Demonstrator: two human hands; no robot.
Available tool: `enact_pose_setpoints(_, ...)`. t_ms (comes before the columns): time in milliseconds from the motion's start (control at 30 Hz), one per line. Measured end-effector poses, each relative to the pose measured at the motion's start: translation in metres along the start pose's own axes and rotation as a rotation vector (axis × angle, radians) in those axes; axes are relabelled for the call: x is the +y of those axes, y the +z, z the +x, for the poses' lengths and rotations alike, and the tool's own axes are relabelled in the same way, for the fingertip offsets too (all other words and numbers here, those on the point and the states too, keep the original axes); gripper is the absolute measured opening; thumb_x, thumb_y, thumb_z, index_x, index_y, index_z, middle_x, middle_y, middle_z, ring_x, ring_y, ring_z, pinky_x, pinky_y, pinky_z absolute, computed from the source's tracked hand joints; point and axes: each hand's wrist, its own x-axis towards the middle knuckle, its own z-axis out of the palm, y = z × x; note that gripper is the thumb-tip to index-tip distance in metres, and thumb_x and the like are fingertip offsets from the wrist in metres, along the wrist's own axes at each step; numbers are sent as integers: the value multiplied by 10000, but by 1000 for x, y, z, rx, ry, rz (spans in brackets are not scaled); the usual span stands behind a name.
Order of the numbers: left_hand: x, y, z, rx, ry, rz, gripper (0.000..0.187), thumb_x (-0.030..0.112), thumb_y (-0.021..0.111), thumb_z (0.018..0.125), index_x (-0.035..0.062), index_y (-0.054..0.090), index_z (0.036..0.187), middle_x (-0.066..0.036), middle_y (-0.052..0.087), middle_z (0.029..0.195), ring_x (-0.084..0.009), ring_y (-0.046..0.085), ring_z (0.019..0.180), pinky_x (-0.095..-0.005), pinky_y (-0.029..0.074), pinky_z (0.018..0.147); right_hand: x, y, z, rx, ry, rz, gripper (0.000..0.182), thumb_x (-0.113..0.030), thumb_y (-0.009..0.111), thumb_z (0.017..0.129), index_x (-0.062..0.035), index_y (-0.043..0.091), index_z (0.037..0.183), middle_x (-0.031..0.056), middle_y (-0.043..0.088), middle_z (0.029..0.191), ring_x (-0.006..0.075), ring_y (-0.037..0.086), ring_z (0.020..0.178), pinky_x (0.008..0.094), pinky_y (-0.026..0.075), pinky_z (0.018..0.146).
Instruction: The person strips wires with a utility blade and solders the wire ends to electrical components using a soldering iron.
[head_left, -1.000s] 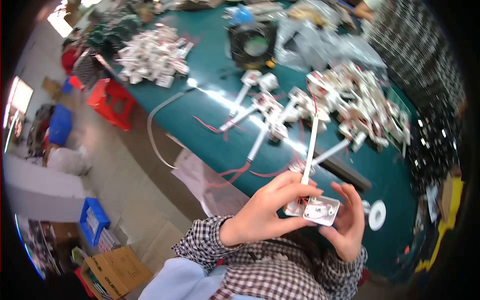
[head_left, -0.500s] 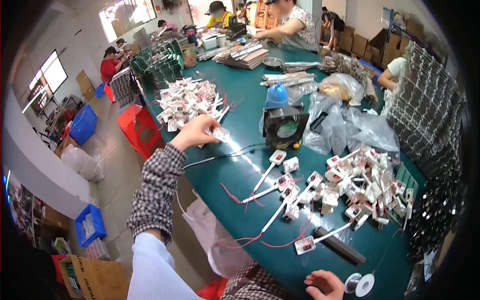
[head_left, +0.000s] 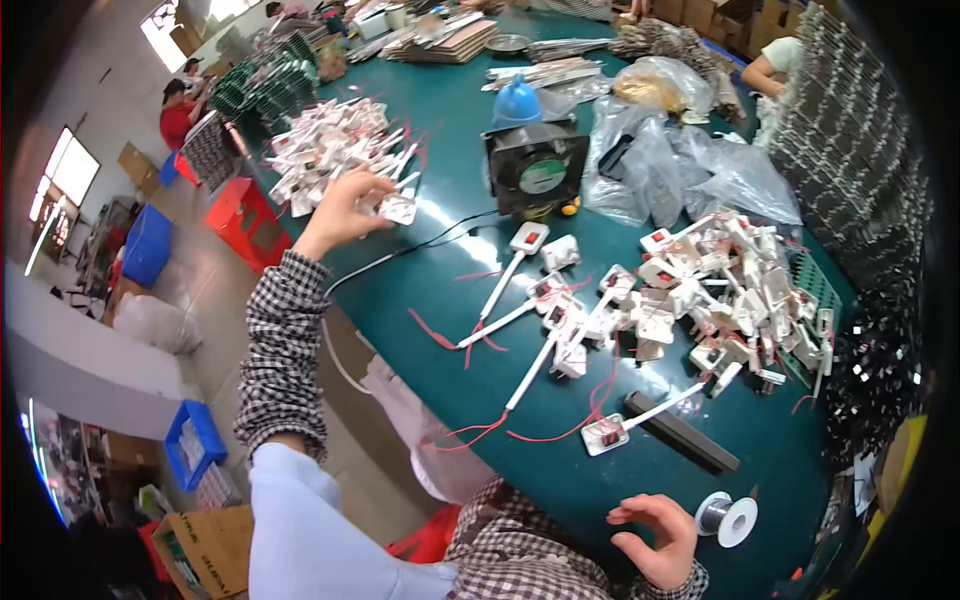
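My left hand point(head_left: 350, 208) is stretched out to the near edge of a heap of white switch pieces with red wires point(head_left: 335, 150). Its thumb and fingers close on a white plastic switch housing point(head_left: 399, 208) at the fingertips. Low on the right, my right hand point(head_left: 657, 535) hovers by the table edge, fingers curved and apart, holding nothing. Beside it stands a spool of thin solder wire point(head_left: 726, 518). Ahead of that hand lie a dark grey bar point(head_left: 685, 435) and a wired switch piece point(head_left: 604, 435).
A second heap of white switch pieces point(head_left: 740, 290) covers the right side of the green table point(head_left: 420, 330). A black fan point(head_left: 537, 170) stands mid-table, its cable running left. Plastic bags point(head_left: 690, 165) lie behind. Other people sit further off, including one in red point(head_left: 178, 115).
The view has tilted downward, so the table appears higher. My left hand stays by the left heap with the housing at its fingertips. More of my right hand shows, fingers still apart.
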Motion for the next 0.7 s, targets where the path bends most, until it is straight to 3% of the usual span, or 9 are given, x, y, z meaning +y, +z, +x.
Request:
enact_pose_setpoints(33, 6, -4, 0, -26, -45, -142, 440, 126, 826, 622, 70, 673, 1031, -72, 669, 1063, -283, 593, 1077, -402, 313, 1155, 9, -4, -1, 16, 2, -21, 403, 71, 701, 798, 54, 573, 1179, 129, 619, 1051, 234, 654, 966, 356, 542, 865)
enact_pose_setpoints(67, 5, 2, -1, 21, -39, -167, 398, 91, 812, 633, 53, 672, 1004, -90, 662, 1071, -292, 589, 1078, -413, 384, 1094, 17, -7, -3, 38, 2, -47, 429, 74, 731, 754, 54, 586, 1157, 136, 611, 1060, 250, 668, 960, 373, 554, 869)
enact_pose_setpoints(133, 13, 2, -1, 6, -26, -24, 393, 119, 814, 624, 56, 675, 987, -97, 650, 1099, -315, 579, 1096, -430, 444, 1004, 20, -7, -5, 65, 44, 13, 394, 64, 732, 767, 72, 596, 1137, 143, 613, 1034, 249, 673, 959, 365, 559, 863)
enact_pose_setpoints(200, -5, 12, -2, -28, 46, 367, 415, 167, 825, 602, 65, 683, 979, -101, 635, 1128, -330, 569, 1108, -412, 481, 914, 18, -12, 0, -37, -30, -94, 471, 12, 783, 744, 39, 604, 1179, 144, 662, 1088, 212, 688, 952, 313, 554, 856)
enact_pose_setpoints(233, -13, 19, 2, -90, -25, 411, 422, 186, 828, 592, 89, 690, 979, -88, 627, 1154, -331, 547, 1155, -448, 459, 948, 6, -7, 3, 17, -24, -92, 347, 32, 766, 759, 44, 654, 1088, 139, 678, 1020, 200, 700, 920, 292, 557, 835)
enact_pose_setpoints(400, 13, 7, 17, -303, -182, 672, 482, 189, 830, 586, 202, 685, 1045, -22, 535, 1334, -311, 367, 1382, -716, 203, 1068, 8, -11, -9, 27, -103, -50, 371, 28, 750, 791, 42, 633, 1143, 142, 669, 1058, 207, 692, 960, 299, 559, 849)
enact_pose_setpoints(533, 45, -21, 0, -188, -163, 426, 609, 174, 821, 621, 152, 625, 1197, -75, 505, 1372, -333, 373, 1370, -645, 241, 1087, 5, -21, -25, 59, -52, 129, 408, 39, 733, 808, 47, 600, 1193, 140, 667, 1065, 208, 688, 979, 310, 557, 866)
enact_pose_setpoints(600, 99, -46, -14, -157, -126, 551, 604, 118, 808, 638, 86, 612, 1208, -121, 534, 1338, -330, 475, 1279, -539, 361, 1037, 6, -33, -38, 40, -43, 234, 428, 45, 725, 817, 45, 582, 1220, 148, 662, 1076, 218, 679, 1011, 323, 552, 886)
enact_pose_setpoints(700, 182, -63, -13, -225, -50, 101, 558, 55, 798, 650, 27, 611, 1175, -150, 630, 1153, -331, 606, 1070, -401, 481, 899, 5, -49, -53, 23, -93, 308, 445, 59, 727, 808, 50, 579, 1227, 163, 662, 1072, 232, 680, 999, 337, 552, 888)
